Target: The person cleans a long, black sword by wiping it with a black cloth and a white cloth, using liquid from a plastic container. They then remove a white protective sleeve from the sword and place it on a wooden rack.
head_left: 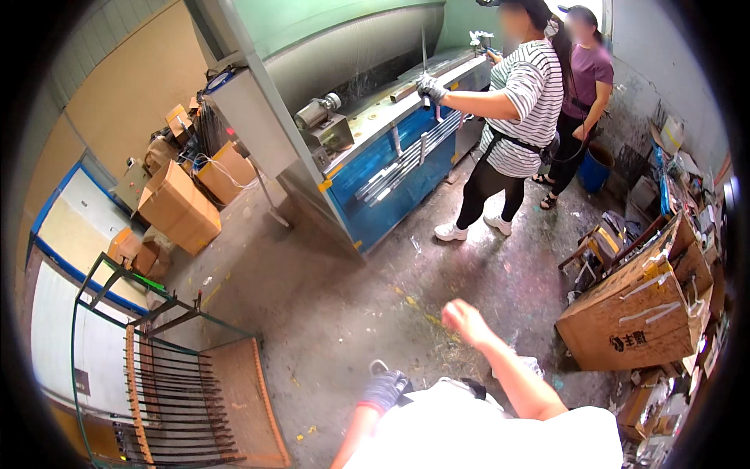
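My right hand [466,322] is bare and reaches out in front of my body, above the floor. It is a little blurred; its fingers look curled in, with nothing showing in them. Lower down, close to my waist, is my left hand [385,388] in a dark grey glove. How its fingers are set is hard to make out, and no held thing shows there. Neither hand visibly touches any object. A person in a striped shirt [527,102] stands ahead at a blue-sided workbench [375,191], with a grey-gloved hand [430,89] around a thin upright rod [424,51].
A second person in a purple shirt [590,78] stands behind, by a blue bin [596,169]. At left is a metal rack [176,399] with dark bars. Cardboard boxes stand at the far left [180,207] and right [625,313], where scrap piles along the wall.
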Available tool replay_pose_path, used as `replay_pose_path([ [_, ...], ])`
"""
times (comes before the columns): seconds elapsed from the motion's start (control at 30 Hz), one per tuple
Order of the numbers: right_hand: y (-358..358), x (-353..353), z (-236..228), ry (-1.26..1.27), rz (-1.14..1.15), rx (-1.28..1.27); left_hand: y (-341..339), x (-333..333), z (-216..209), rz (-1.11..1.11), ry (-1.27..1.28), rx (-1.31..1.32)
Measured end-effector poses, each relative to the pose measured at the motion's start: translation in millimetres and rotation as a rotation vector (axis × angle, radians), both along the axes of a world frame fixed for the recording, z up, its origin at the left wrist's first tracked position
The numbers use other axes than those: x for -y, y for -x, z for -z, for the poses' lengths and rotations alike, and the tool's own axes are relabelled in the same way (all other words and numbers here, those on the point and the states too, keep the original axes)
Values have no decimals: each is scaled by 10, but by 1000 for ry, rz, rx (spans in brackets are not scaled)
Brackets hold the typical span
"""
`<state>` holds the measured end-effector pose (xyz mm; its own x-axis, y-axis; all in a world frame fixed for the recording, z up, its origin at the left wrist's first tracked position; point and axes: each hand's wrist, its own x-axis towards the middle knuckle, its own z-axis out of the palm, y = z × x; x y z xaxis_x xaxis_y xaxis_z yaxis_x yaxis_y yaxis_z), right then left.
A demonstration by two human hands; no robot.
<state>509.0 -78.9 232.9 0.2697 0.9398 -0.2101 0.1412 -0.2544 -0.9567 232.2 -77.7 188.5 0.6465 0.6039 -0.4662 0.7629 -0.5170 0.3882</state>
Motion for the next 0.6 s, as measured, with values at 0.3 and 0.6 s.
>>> replay_pose_path([
  [0.3, -1110, -922, -1246, -359, 302, -710, 160, 186, -71, -149, -92, 18],
  [0.6, -1250, -1242, -1560, -346, 216, -729, 112, 293, -406, -167, -130, 9],
])
